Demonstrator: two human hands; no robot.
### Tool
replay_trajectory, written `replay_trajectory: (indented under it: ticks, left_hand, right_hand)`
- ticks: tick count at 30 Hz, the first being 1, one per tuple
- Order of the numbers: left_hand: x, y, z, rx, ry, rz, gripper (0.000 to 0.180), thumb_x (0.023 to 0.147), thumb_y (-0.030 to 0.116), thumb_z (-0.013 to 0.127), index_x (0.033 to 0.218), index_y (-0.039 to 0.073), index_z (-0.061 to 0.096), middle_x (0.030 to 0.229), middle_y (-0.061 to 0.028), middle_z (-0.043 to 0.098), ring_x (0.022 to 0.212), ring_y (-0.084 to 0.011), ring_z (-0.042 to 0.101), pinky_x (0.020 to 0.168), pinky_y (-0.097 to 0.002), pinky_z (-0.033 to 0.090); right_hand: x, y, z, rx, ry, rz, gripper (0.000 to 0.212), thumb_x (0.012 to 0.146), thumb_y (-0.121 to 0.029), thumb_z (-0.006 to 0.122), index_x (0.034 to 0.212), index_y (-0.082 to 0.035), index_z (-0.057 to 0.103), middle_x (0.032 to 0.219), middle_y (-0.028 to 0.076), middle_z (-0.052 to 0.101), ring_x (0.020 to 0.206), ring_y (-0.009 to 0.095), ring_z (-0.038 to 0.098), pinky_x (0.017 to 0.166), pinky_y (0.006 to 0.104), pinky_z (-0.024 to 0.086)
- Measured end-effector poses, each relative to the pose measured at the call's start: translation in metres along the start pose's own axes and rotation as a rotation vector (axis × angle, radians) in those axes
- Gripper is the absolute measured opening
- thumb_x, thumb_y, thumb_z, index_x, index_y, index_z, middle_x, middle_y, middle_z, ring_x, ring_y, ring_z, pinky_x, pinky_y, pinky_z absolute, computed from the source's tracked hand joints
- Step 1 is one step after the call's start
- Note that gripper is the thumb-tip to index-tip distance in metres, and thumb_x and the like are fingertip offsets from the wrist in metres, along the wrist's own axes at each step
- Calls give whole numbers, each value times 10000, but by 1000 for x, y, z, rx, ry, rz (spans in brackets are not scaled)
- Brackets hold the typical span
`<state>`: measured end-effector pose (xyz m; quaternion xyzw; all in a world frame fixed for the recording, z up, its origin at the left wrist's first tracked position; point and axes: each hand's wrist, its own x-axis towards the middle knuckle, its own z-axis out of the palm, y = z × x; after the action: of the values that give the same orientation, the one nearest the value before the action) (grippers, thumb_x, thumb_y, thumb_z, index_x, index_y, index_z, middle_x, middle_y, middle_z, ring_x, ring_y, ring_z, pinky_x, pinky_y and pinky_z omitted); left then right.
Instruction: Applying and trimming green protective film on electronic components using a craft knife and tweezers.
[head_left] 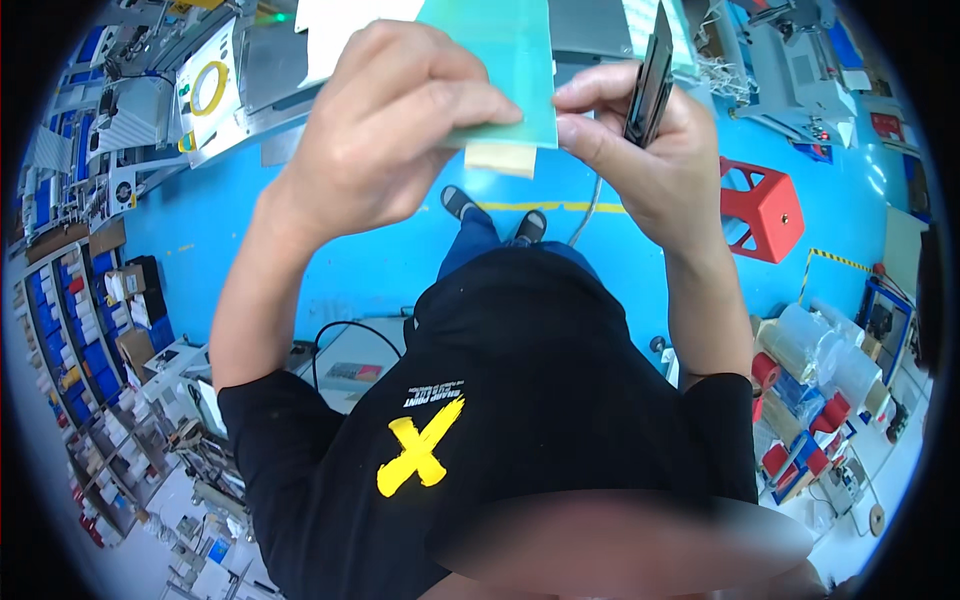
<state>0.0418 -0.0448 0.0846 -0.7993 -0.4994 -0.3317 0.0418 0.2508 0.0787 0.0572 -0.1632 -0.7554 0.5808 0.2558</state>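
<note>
A translucent green sheet [510,60] is held up in front of me at the top of the view. My left hand [385,125] is closed on its left part, fingers lying over the lower edge. A pale tan strip [500,160] sticks out below that edge; what it is attached to is hidden. At the sheet's lower right corner, the thumb and forefinger of my right hand [665,165] pinch together. Tucked in that same hand, pointing upward, is a slim black tool [652,85] resembling a box cutter.
Behind the sheet runs a work surface with a white sheet [335,35], a metal plate [275,65] and a yellow tape roll [208,88]. A red stool [765,210] stands on the blue floor at right. Stocked shelves [75,330] line the left.
</note>
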Motion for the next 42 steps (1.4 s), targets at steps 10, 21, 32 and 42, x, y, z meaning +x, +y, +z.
replay_trajectory:
  ticks: [10,21,32,42]
  left_hand:
    - [-64,-3,72,199,121,141,258,706,178,707,964,170,718,908,47,650,902,-148,582,833,-318,448]
    - [-89,-9,103,284,204,126,257,704,190,713,954,249,711,929,99,658,928,-116,573,893,-321,426]
    - [-95,-7,103,316,251,125,254,693,178,706,935,253,714,956,88,667,926,-114,571,875,-314,434]
    - [-98,-6,102,287,279,98,238,660,179,705,895,217,723,948,56,665,892,-132,568,819,-305,456]
  right_hand:
    - [-38,51,18,153,-23,268,164,889,9,709,1041,18,648,919,38,682,802,53,620,689,185,493]
    - [-43,70,27,222,28,343,159,901,-44,717,1045,-8,659,817,-7,663,590,3,479,498,161,319]
    - [-46,59,15,120,-35,309,231,984,-120,600,1167,21,612,952,44,650,665,31,512,536,167,377]
    - [-49,32,-30,-245,-413,350,353,1004,-202,564,1257,44,587,690,63,626,551,142,572,516,256,450]
